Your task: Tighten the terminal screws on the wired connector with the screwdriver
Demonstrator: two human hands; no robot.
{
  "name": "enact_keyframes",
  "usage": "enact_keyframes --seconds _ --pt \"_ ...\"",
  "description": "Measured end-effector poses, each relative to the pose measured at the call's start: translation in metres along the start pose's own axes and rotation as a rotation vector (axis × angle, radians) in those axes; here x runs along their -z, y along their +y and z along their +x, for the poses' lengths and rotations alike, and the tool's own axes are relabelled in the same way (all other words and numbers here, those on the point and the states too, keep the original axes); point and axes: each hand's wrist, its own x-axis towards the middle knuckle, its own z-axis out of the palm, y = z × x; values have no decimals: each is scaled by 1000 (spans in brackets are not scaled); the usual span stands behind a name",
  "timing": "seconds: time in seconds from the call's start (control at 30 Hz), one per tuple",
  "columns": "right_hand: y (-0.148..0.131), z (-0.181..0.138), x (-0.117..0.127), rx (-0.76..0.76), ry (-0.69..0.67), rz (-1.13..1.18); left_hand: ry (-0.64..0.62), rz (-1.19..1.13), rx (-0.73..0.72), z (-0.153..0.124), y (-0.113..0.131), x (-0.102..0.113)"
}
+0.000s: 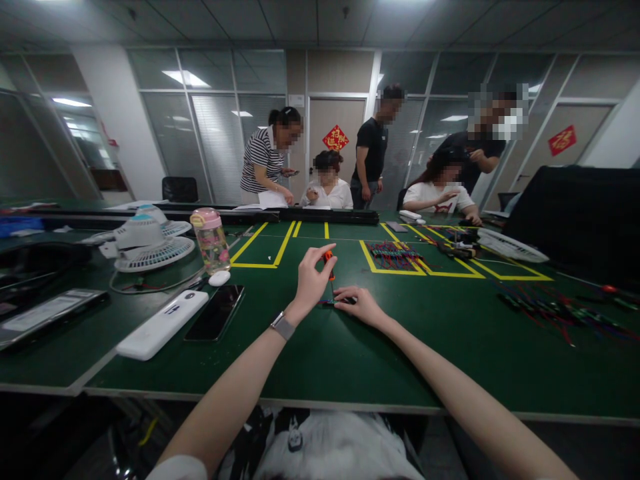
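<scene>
My left hand [313, 277] grips the orange and black handle of a screwdriver [329, 263] between thumb and fingers. The screwdriver stands upright, its thin shaft pointing down at a small dark part [327, 303] on the green table [350, 373]. Low beside that part, my right hand [363, 305] has its fingertips closed on the part's right end. The part looks like a small circuit board with wires, but its details are too small to make out.
Left of my arms lie a black phone [215, 313], a white power bank [164, 325], a pink-lidded bottle [210, 241] and a white fan [150, 247]. Wired parts lie in a yellow-taped box [395, 257] and in a pile [560, 307] at right. Several people are across the table.
</scene>
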Motion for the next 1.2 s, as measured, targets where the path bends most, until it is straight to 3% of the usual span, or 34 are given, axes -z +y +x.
enact_keyframes --seconds 0.23,0.4,0.57,0.8,0.97,1.2 --pt "1 1 -1 2 7 -18 -53 -107 36 1 0 -1" --pt "2 1 -1 -7 3 -11 15 -8 28 0 1 0" --pt "2 1 0 -1 -7 -13 -46 -82 75 0 0 0" --pt "0 0 0 -8 0 0 10 -26 36 -1 -2 -1" --pt "0 0 0 -5 -7 -5 -64 -119 78 0 -2 -2" --pt "2 1 -1 -8 -1 6 -5 -26 26 -1 -1 -1"
